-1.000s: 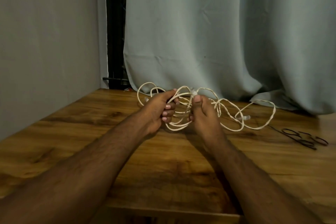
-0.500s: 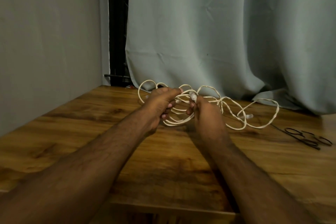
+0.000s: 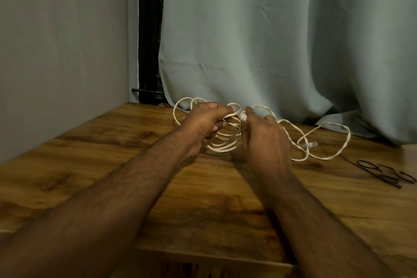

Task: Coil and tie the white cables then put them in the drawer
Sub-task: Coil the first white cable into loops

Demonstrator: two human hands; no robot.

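Note:
A tangled white cable (image 3: pixel 325 157) lies in loose loops on the wooden table (image 3: pixel 203 198), near the curtain. My left hand (image 3: pixel 204 126) grips a bundle of its loops. My right hand (image 3: pixel 264 140) pinches the cable's clear plug (image 3: pixel 242 116) between thumb and forefinger, right beside the left hand's fingertips. A second clear plug (image 3: pixel 312 144) rests on the table to the right, inside a wide loop that trails toward the curtain. No drawer is in view.
Black wire ties (image 3: pixel 383 172) lie at the table's right side. A grey-green curtain (image 3: pixel 270 40) hangs behind the table and drapes onto its back edge. A grey wall (image 3: pixel 56 52) stands on the left. The table's front edge runs below my forearms.
Both hands have lifted slightly and moved away from me with the cable. My right thumb and forefinger have shifted onto the plug, and the loops hang looser between the hands.

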